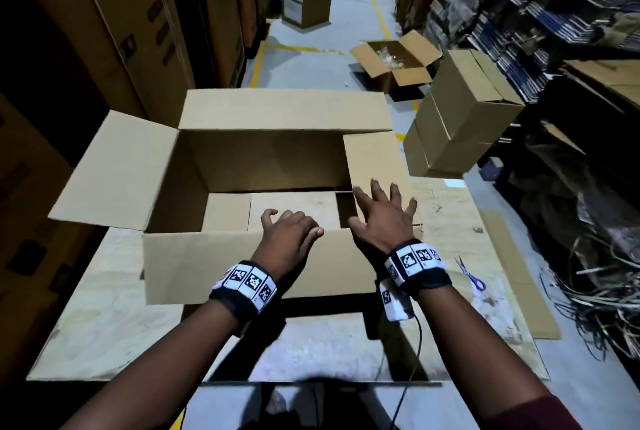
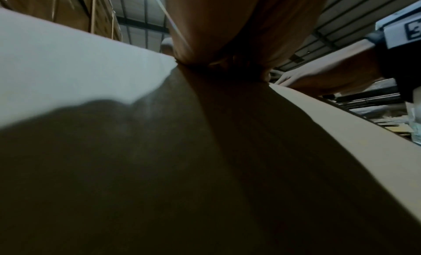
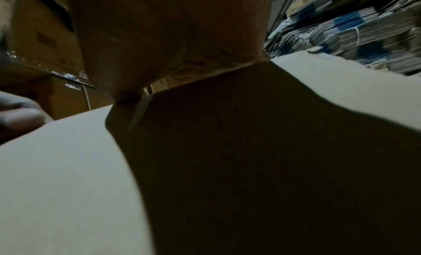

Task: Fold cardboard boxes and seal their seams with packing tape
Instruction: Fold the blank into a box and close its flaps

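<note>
Work surface: a low table (image 1: 104, 325) covered with flat cardboard sheets is seen from above; its bare grey top shows near the front edge, crossed by a dark shadow.
Box: an open cardboard box (image 1: 242, 267) stands on the table, in the middle of the head view, with its four top flaps spread outward; the bottom flaps inside are seen folded down, a dark gap left at the right end.
Left hand: the left hand (image 1: 289, 239) is laid on the top edge of the near wall of the box, its fingers curled over that edge toward the inside; in the left wrist view the palm is pressed against the cardboard.
Right hand: the right hand (image 1: 381, 218) is held at the near right corner of the box, its fingers straight and spread, nothing gripped; whether the fingertips touch the right flap cannot be told.
Scissors: blue-handled scissors (image 1: 472, 275) lie on the cardboard sheet to the right of the right wrist, apart from the box.
Floor: a grey warehouse floor (image 1: 311, 59) marked with yellow lines runs away beyond the table.
Other boxes: a closed box stack (image 1: 457, 118) stands just beyond the table's right far corner; an open carton (image 1: 394, 60) lies on the floor behind it.
Room sides: tall brown cartons (image 1: 114, 21) line the left; shelving with bundled flat stock (image 1: 540, 14) lines the right.
</note>
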A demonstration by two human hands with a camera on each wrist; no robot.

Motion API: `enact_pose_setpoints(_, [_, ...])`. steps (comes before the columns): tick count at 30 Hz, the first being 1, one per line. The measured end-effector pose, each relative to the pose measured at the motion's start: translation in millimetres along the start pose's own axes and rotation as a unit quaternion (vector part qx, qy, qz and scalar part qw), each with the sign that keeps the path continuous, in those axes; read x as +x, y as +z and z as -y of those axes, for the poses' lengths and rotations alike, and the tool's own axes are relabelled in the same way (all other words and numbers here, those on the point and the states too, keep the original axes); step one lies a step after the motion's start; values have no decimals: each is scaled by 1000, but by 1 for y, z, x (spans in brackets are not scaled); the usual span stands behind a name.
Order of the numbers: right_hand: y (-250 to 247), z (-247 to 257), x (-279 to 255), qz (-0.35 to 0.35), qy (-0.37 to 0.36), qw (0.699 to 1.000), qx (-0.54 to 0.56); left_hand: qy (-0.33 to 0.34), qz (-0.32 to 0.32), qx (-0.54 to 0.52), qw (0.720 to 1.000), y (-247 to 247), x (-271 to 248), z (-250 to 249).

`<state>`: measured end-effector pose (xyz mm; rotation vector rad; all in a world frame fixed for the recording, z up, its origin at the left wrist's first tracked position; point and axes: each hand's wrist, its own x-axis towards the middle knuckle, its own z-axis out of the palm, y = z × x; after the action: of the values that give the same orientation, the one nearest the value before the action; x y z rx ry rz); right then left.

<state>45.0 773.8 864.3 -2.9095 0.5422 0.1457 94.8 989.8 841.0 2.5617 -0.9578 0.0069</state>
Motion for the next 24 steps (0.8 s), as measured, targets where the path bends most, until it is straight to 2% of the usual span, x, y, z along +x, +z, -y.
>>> enact_pose_setpoints(4, [6,6,-11,-6,37,999,20,34,-6,8,999,-1,-6,13])
enact_pose_setpoints(7, [14,11,-19,-16,41,999,-11,36,0,2,999,-1,-12,16])
enact_pose_setpoints(10, [16,15,-14,-55,40,997,-20,39,-9,-32,999,-3,-2,19])
enact_pose_setpoints(13, [12,19,-8,-46,37,998,-31,61,-8,-75,995,-6,2,25])
enact_pose_setpoints(16, [11,38,-18,-47,13,999,-1,60,-47,-131,988,-18,-8,44])
enact_pose_setpoints(18, [13,63,-30,-63,-50,996,29,-5,-87,-91,992,-28,-22,72])
enact_pose_setpoints(20, [22,92,-37,-65,-124,989,50,-118,-140,-27,983,-42,-43,105])
enact_pose_setpoints(22, [33,118,-40,-57,-190,979,38,-249,-211,-38,944,-64,-67,135])
enact_pose_setpoints(24, [43,137,-42,-46,-242,969,2,-368,-260,-131,883,-86,-87,158])
